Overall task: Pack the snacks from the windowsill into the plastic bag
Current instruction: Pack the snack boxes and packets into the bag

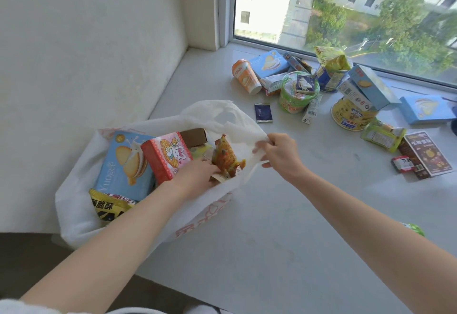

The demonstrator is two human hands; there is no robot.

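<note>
A white plastic bag [217,118] lies open at the left end of the windowsill [284,214]. Inside it are a blue biscuit box [123,165], a red and pink box [165,157], a yellow and black packet [108,207] and a brown carton [194,136]. My left hand [197,175] reaches into the bag and holds an orange-yellow snack packet [226,159]. My right hand [277,155] pinches the bag's right rim and holds it up. Several loose snacks lie near the window, among them a green noodle cup [295,95] and a yellow tub [351,115].
By the glass lie an orange cup [246,76], blue boxes [268,63] [426,109], a dark blue sachet [263,113], a green packet [382,136] and a brown box [430,156]. The wall [86,53] stands left of the bag. The sill's front edge drops off near me.
</note>
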